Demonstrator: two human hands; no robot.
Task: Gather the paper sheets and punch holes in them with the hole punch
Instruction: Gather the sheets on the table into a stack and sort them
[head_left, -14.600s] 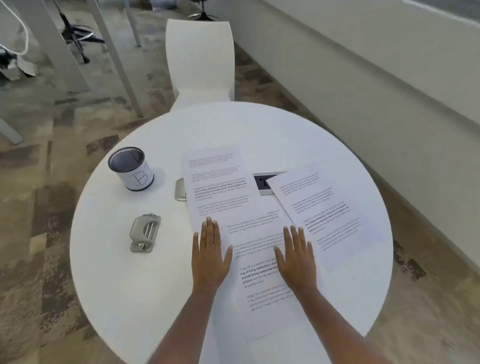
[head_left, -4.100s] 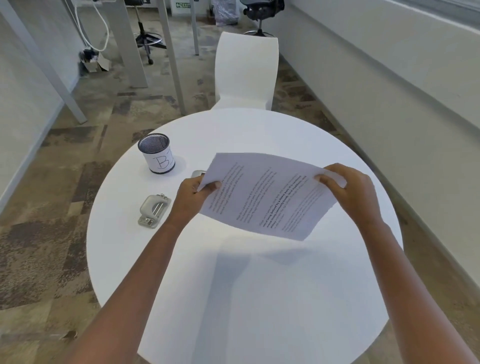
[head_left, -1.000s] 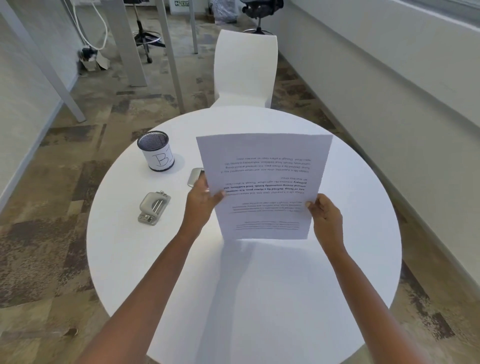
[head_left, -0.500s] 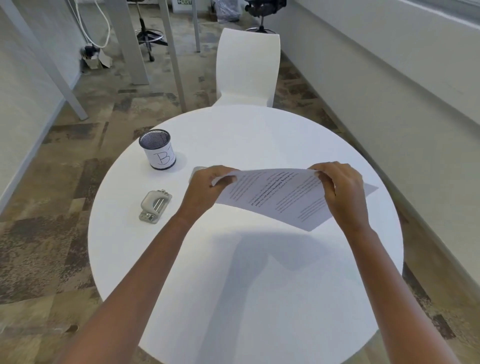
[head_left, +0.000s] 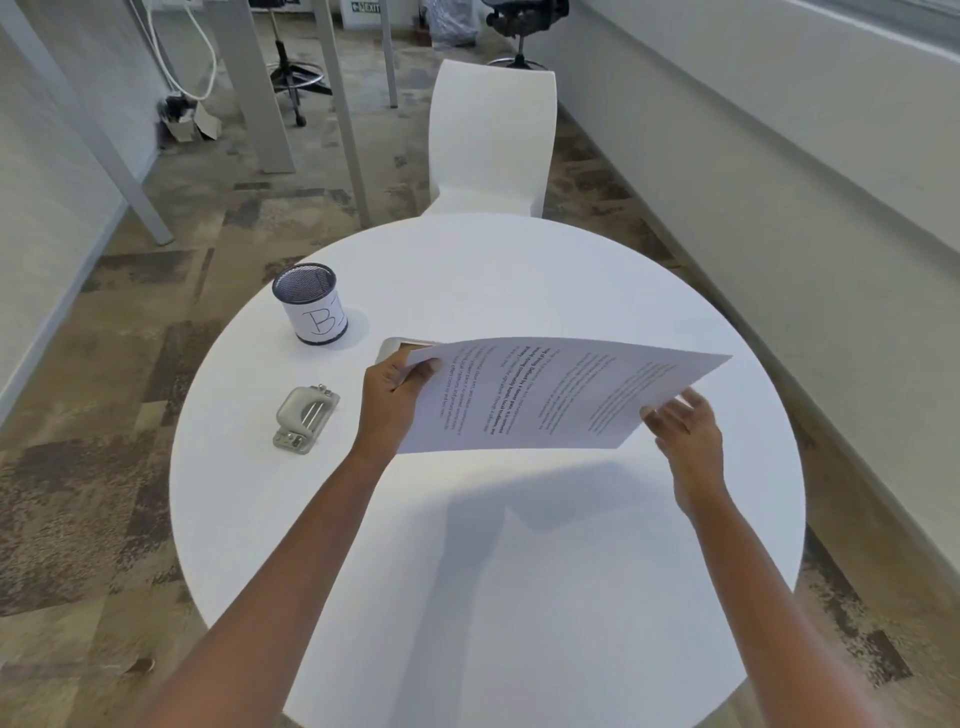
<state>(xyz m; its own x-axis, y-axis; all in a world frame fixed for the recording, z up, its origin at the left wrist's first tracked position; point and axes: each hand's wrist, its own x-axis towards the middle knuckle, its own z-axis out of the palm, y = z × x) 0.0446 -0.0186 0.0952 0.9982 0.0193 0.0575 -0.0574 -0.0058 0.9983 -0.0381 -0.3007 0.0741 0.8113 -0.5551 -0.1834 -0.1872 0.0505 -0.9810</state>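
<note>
The gathered paper sheets (head_left: 550, 395) hover almost flat above the middle of the round white table (head_left: 519, 571), printed side up. My left hand (head_left: 392, 397) pinches their left edge. My right hand (head_left: 685, 428) is at the stack's near right corner with fingers spread, under or beside the paper; no grip shows. The grey metal hole punch (head_left: 306, 418) lies on the table to the left of my left hand, apart from it.
A mesh pen cup (head_left: 310, 304) labelled "B" stands at the table's back left. A grey socket panel (head_left: 397, 348) peeks out behind the sheets. A white chair (head_left: 488, 140) stands at the far side. A wall runs along the right.
The stack went from upright to nearly flat. Since half a second ago my right hand has let go of the right edge and opened at the near right corner.
</note>
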